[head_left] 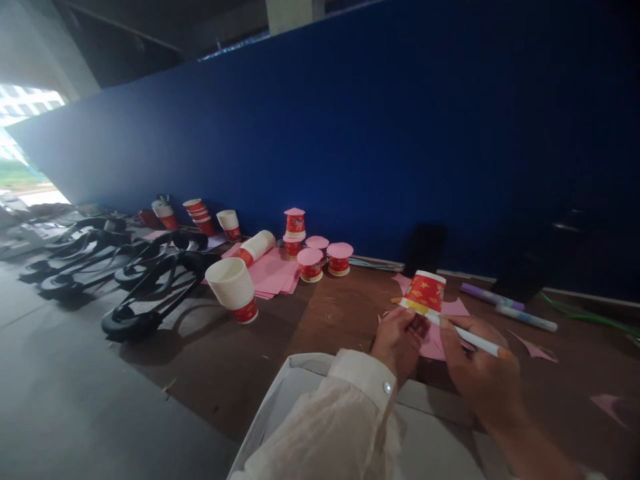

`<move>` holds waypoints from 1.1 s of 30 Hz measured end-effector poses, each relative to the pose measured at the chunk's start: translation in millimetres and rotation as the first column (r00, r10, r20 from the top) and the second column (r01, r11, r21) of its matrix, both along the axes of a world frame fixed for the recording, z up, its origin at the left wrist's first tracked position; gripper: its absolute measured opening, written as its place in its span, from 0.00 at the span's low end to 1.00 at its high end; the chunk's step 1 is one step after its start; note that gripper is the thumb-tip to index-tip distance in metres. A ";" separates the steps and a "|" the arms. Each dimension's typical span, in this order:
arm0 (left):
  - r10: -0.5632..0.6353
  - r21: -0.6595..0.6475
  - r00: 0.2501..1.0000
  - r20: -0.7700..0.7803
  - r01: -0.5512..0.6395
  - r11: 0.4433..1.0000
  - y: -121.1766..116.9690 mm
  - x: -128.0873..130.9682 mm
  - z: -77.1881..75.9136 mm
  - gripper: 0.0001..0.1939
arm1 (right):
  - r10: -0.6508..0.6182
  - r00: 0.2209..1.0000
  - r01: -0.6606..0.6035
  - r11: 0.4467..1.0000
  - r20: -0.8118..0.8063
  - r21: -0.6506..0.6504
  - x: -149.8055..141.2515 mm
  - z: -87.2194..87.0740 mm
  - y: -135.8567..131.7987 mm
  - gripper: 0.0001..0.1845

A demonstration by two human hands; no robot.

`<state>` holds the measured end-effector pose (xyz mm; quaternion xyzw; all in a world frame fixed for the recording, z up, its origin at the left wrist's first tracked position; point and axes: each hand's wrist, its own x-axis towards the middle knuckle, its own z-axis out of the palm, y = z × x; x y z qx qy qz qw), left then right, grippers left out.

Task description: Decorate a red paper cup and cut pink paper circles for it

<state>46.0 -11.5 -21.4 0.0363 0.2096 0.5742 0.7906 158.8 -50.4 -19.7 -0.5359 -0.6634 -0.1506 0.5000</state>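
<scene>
Cluttered brown surface (pixel 320 317)
Nested paper cups (pixel 233 290), pink sheets (pixel 275 275), pink-topped red cups (pixel 339 260), a purple marker (pixel 493 296), a pale marker (pixel 527 318) and black strapped devices (pixel 131 324) rest on it.

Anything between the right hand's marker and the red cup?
Nothing visible. The white marker in the right hand reaches the red cup at its lower edge; the left hand holds that edge beside it, not between.

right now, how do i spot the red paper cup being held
Below the blue partition, find the brown table. Over it, the left hand holds an upside-down red patterned paper cup; unlike the pink-topped red cups, no paper disc covers it.
</scene>
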 end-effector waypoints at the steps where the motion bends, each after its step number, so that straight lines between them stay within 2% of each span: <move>1: 0.002 0.006 1.000 -0.005 -0.002 1.000 0.0 0.1 0.2 0.06 | -0.004 1.000 0.004 1.000 0.000 -0.005 0.0 -0.1 0.3 0.14; 8: 0.000 0.015 1.000 -0.027 0.000 1.000 1.7 0.8 -3.2 0.07 | -0.080 0.997 0.079 0.997 -0.014 -0.023 1.3 -2.9 0.3 0.15; 17: -0.006 0.034 0.998 -0.059 0.008 0.999 1.7 1.3 -4.9 0.07 | -0.079 0.997 0.079 0.997 0.008 0.011 1.2 -1.2 1.1 0.14; 27: -0.008 0.051 0.997 -0.079 0.012 0.999 -0.4 0.9 -2.8 0.07 | -0.086 0.996 0.086 0.996 0.014 0.020 2.7 -7.3 3.4 0.15; 33: 0.001 0.033 0.998 -0.057 0.000 0.999 0.3 1.5 -3.0 0.05 | -0.079 0.996 0.079 0.997 -0.053 0.011 -2.7 -1.9 -1.1 0.13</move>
